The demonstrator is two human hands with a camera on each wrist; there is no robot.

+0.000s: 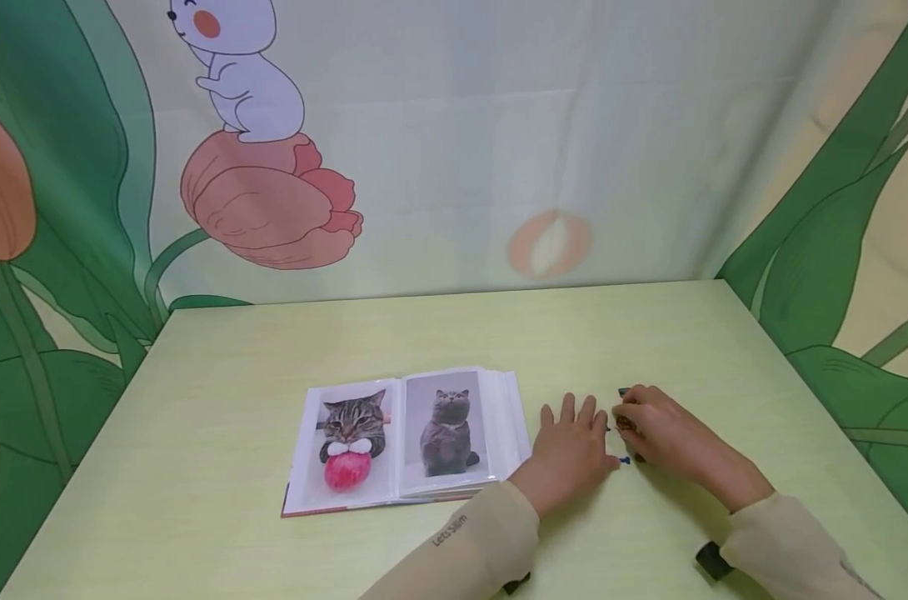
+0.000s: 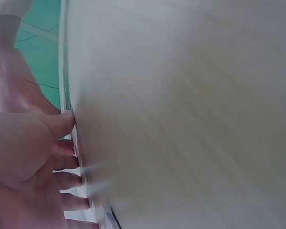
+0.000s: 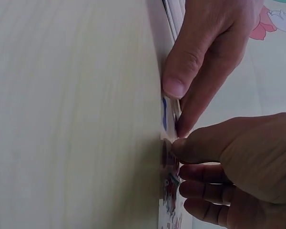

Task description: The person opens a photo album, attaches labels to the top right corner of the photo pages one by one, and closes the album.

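Note:
My left hand [image 1: 574,450] lies palm down with fingers spread, just right of an open photo album [image 1: 510,408]. It presses on what looks like a thin clear sticker sheet, mostly hidden under both hands; blue print [image 1: 625,461] shows at the left thumb. Close by, my right hand [image 1: 667,433] has thumb and fingers bent together at a small brown sticker [image 1: 625,423], which it pinches. The right wrist view shows that thumb at a dark round piece [image 3: 167,152], with a colourful printed figure [image 3: 171,191] beyond. In the left wrist view the left fingers [image 2: 69,181] extend along the tabletop.
Two cat photos show in the album: a tabby with a pink ball [image 1: 347,450] and a grey cat [image 1: 450,433]. The pale yellow table [image 1: 199,358] ends at a printed curtain [image 1: 454,167]. A black object [image 1: 714,561] sits by the right cuff.

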